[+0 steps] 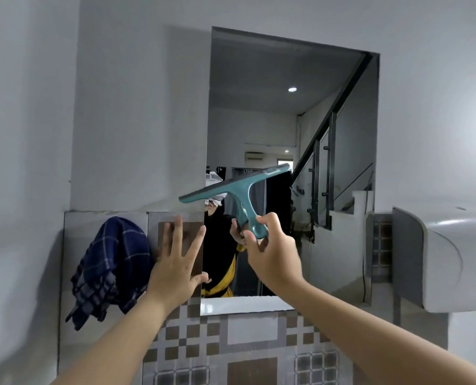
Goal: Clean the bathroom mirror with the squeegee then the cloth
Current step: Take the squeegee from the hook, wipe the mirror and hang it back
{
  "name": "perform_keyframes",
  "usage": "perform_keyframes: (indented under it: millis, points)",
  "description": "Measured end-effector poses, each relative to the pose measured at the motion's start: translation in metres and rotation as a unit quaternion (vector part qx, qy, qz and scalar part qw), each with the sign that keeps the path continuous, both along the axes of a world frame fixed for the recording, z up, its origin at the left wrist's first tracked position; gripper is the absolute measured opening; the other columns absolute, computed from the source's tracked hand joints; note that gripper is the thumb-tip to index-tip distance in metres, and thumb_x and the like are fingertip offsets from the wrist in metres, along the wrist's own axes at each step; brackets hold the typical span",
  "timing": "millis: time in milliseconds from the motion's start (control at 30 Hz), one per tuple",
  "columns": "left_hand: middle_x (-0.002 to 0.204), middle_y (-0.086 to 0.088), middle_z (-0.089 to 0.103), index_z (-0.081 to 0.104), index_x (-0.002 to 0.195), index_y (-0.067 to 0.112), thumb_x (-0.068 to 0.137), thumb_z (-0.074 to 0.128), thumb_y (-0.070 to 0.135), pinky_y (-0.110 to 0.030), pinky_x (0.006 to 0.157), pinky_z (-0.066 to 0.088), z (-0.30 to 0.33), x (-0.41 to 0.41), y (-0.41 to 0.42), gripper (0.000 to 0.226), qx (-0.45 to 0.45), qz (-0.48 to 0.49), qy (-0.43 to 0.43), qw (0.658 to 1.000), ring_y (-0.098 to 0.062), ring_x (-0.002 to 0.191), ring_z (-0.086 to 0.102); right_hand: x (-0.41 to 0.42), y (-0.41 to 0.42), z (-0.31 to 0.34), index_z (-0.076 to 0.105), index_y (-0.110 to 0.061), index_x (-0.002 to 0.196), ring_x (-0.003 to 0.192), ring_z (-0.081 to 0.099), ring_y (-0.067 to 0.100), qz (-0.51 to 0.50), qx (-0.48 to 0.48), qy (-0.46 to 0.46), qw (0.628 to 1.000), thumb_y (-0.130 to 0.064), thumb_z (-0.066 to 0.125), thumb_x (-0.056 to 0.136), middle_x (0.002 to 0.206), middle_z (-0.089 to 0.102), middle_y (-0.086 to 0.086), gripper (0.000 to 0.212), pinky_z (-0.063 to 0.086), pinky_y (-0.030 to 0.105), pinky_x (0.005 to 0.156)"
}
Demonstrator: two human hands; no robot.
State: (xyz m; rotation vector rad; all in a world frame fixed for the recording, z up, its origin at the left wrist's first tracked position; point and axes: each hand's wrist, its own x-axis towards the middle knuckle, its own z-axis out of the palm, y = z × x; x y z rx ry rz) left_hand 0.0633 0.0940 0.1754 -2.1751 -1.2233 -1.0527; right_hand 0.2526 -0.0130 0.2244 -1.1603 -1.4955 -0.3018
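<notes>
A: Fingers (255,240) of the right hand (273,254) curled round the teal handle of the squeegee (242,190); thumb and forefinger pinch the handle's lower end. Confirm?

B: Confirmed. Squeegee held up in front of the mirror (287,112), blade bar uppermost and tilted, its right end higher than its left. Left end of the bar sticks out past the mirror's left edge, over the grey wall (137,107). Cannot tell whether the blade touches the glass.

A: Left hand (175,265)?

B: Fingers straight and spread wide, holding nothing. Palm faces the tiled panel (106,220) just left of the mirror; fingertips look to be against the tile, thumb near the mirror's lower left edge.

A: Cloth?

B: Dark blue checked cloth (109,268) hangs bunched on the wall, left of the left hand and just beside it. Not held.

A: Other items?

B: White wall-mounted dispenser (453,259) at right, beyond the mirror's right edge. Patterned brown-and-grey tiles (248,351) below the mirror, with a white ledge (242,304) along the mirror's bottom edge. Mirror reflects a stair railing, a ceiling light and the person's dark-and-yellow clothing.
</notes>
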Motion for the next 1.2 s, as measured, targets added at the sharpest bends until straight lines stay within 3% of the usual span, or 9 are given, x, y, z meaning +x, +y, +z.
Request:
perform_keyframes:
  millis: [133,267,500,600,700,800,1000,1100,1200]
  points:
    - [0.153,-0.003,-0.033,-0.011,0.143,0.044,0.074,0.070,0.049,-0.048,0.081,0.057,-0.003,-0.001,0.002,0.107,0.002,-0.019,-0.012,1.000,-0.036,0.140,-0.026,0.049,-0.005,0.006,0.058,-0.018,0.112,0.039,0.041,0.003,-0.070,0.023,-0.087,0.993,-0.030,0.064,0.089,0.055,0.052,-0.013,0.026,0.028,0.014,0.034]
    - [0.146,0.000,-0.044,-0.013,0.140,0.045,0.072,0.070,0.053,-0.053,0.095,0.049,-0.002,0.000,0.003,0.108,-0.014,-0.003,0.007,1.000,-0.032,0.134,-0.038,0.089,-0.008,0.013,0.062,-0.022,0.112,0.044,0.048,0.005,-0.098,0.030,-0.127,0.987,-0.032,0.067,0.087,0.064,0.065,-0.004,0.028,0.040,0.023,0.038]
    - [0.144,-0.001,-0.048,-0.012,0.142,0.041,0.070,0.073,0.049,-0.062,0.102,0.038,-0.003,0.004,0.002,0.112,-0.030,0.032,0.005,0.999,-0.023,0.127,-0.049,0.154,-0.020,0.019,0.064,-0.025,0.110,0.043,0.041,0.005,-0.122,0.033,-0.161,0.979,-0.028,0.072,0.083,0.057,0.054,-0.007,0.028,0.029,0.020,0.040]
    - [0.149,-0.003,-0.041,-0.002,0.145,0.037,0.064,0.077,0.047,-0.066,0.095,0.041,-0.003,0.006,0.002,0.113,-0.020,0.026,-0.007,0.999,-0.030,0.134,-0.039,0.184,-0.025,0.018,0.064,-0.026,0.109,0.043,0.042,0.004,-0.124,0.032,-0.154,0.980,-0.027,0.074,0.082,0.056,0.053,-0.010,0.029,0.030,0.021,0.041]
    - [0.152,-0.007,-0.034,0.005,0.146,0.034,0.059,0.080,0.048,-0.069,0.093,0.039,-0.003,0.007,0.003,0.116,-0.017,0.034,-0.004,0.999,-0.038,0.139,-0.024,0.215,-0.028,0.015,0.063,-0.028,0.111,0.044,0.050,0.010,-0.132,0.013,-0.138,0.982,-0.029,0.073,0.082,0.060,0.060,-0.008,0.030,0.043,0.030,0.041]
    - [0.151,-0.006,-0.037,0.003,0.145,0.034,0.060,0.080,0.048,-0.068,0.098,0.035,-0.003,0.008,0.004,0.115,-0.022,0.055,0.001,0.998,-0.035,0.138,-0.030,0.248,-0.034,0.008,0.060,-0.033,0.110,0.051,0.059,0.020,-0.139,0.010,-0.107,0.984,-0.033,0.070,0.081,0.067,0.067,0.000,0.031,0.053,0.040,0.045]
    - [0.153,-0.004,-0.033,0.011,0.144,0.032,0.054,0.085,0.045,-0.070,0.091,0.039,-0.004,0.008,0.002,0.117,-0.009,0.046,-0.012,0.999,-0.021,0.135,-0.038,0.266,-0.044,-0.015,0.056,-0.025,0.105,0.041,0.052,0.025,-0.169,-0.010,-0.077,0.983,-0.026,0.072,0.083,0.058,0.061,0.004,0.027,0.048,0.041,0.039]
    - [0.153,-0.006,-0.032,0.014,0.144,0.029,0.053,0.085,0.046,-0.069,0.093,0.034,-0.004,0.009,0.001,0.117,0.000,0.056,-0.010,0.998,-0.021,0.135,-0.038,0.241,-0.046,-0.027,0.047,-0.026,0.101,0.039,0.051,0.027,-0.131,-0.037,-0.032,0.990,-0.026,0.065,0.087,0.057,0.061,0.009,0.023,0.045,0.039,0.037]
    - [0.153,-0.009,-0.032,0.017,0.146,0.026,0.053,0.084,0.048,-0.065,0.099,0.025,-0.003,0.010,0.001,0.117,-0.008,0.078,-0.001,0.997,-0.027,0.135,-0.039,0.207,-0.047,-0.035,0.044,-0.021,0.101,0.041,0.045,0.018,-0.070,-0.073,0.057,0.993,-0.022,0.059,0.092,0.059,0.060,0.008,0.017,0.039,0.031,0.040]
